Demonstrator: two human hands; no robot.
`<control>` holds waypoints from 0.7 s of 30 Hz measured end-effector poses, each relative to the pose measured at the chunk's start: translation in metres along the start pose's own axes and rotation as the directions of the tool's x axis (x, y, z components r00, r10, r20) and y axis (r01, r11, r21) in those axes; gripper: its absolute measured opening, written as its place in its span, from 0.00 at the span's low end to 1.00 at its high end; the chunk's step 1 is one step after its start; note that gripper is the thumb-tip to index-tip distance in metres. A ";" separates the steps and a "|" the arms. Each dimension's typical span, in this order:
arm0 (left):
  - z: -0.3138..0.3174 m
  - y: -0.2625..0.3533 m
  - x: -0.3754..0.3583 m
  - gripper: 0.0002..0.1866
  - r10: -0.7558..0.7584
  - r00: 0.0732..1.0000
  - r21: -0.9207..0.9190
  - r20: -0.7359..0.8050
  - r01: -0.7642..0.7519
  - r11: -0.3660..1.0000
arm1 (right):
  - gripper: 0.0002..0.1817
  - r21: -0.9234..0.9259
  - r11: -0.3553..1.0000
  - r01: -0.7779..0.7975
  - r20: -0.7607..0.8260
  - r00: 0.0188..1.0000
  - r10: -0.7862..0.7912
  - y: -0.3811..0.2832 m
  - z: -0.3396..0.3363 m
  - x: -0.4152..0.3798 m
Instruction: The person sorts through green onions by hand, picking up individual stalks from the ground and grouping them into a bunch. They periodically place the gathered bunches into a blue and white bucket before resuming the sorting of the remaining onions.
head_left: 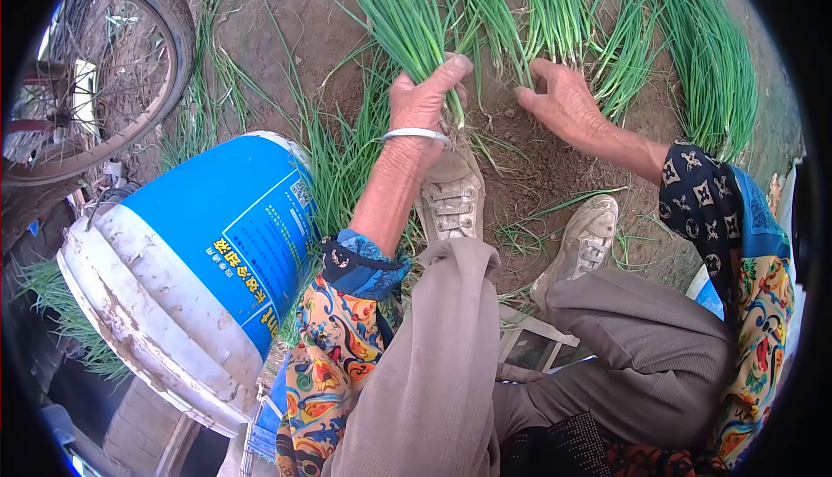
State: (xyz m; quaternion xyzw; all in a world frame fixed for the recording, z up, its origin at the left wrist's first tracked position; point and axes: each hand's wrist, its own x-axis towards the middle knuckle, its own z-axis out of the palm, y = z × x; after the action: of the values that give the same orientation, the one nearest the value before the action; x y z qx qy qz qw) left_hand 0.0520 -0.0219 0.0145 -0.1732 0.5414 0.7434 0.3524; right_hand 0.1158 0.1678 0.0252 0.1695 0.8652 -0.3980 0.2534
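My left hand (425, 100), with a pale bangle at its wrist, is closed around a bunch of scallions (400, 22). The green leaves fan up and to the left, and white stem ends poke out below the fist. To its right, my right hand (563, 104) reaches down with thumb and forefinger pinched at the lower end of thin scallion stalks (503, 22). Its other fingers curl under and are partly hidden. Just beyond lies a row of loose scallions (555, 9), white ends toward me.
A large pile of scallions (715, 61) lies at the far right. On the left, a blue and white bucket (217, 234) lies tilted near a bicycle wheel (169, 35). My dusty shoes (452, 200) rest on bare soil (520, 165) strewn with loose leaves.
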 end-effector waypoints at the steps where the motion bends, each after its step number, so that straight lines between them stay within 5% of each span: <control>1: 0.001 -0.003 -0.001 0.17 -0.010 1.000 0.035 -0.006 0.010 0.999 | 0.15 0.056 0.998 0.017 -0.029 0.999 -0.015 -0.006 0.002 -0.005; 5: 0.010 -0.019 -0.002 0.23 -0.021 0.999 0.040 0.032 0.020 0.999 | 0.17 0.046 0.952 0.304 0.008 0.952 -0.305 -0.024 0.019 -0.011; 9: 0.008 0.001 -0.001 0.16 -0.056 0.998 0.070 -0.028 0.058 0.996 | 0.16 0.009 0.918 0.396 0.060 0.916 -0.396 -0.032 0.005 -0.006; 11: 0.013 0.010 0.000 0.14 0.019 0.999 0.129 0.030 -0.023 0.991 | 0.17 0.049 0.972 0.229 -0.027 0.973 -0.228 -0.027 -0.006 0.012; 13: 0.020 0.013 0.011 0.14 0.044 0.991 0.158 0.124 -0.063 0.985 | 0.19 -0.030 0.967 0.253 -0.199 0.947 -0.254 -0.019 -0.011 0.028; 14: 0.027 0.012 0.016 0.15 0.009 0.991 0.192 0.131 -0.034 0.981 | 0.20 -0.039 0.973 0.226 -0.136 0.964 -0.229 -0.013 -0.016 0.033; 17: 0.036 -0.001 0.029 0.16 -0.081 0.993 0.135 0.081 0.070 0.988 | 0.21 0.061 0.986 0.156 -0.137 0.980 -0.146 0.009 -0.017 0.039; 21: 0.006 0.012 0.027 0.18 0.027 0.997 0.242 -0.068 -0.010 0.970 | 0.22 -0.030 0.999 0.014 -0.234 0.972 -0.021 0.028 -0.046 0.036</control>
State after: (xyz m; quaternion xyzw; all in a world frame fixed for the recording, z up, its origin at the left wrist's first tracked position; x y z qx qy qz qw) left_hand 0.0251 -0.0094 0.0076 -0.1503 0.6414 0.6688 0.3447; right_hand 0.0863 0.2248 0.0132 0.2041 0.8962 -0.3650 0.1484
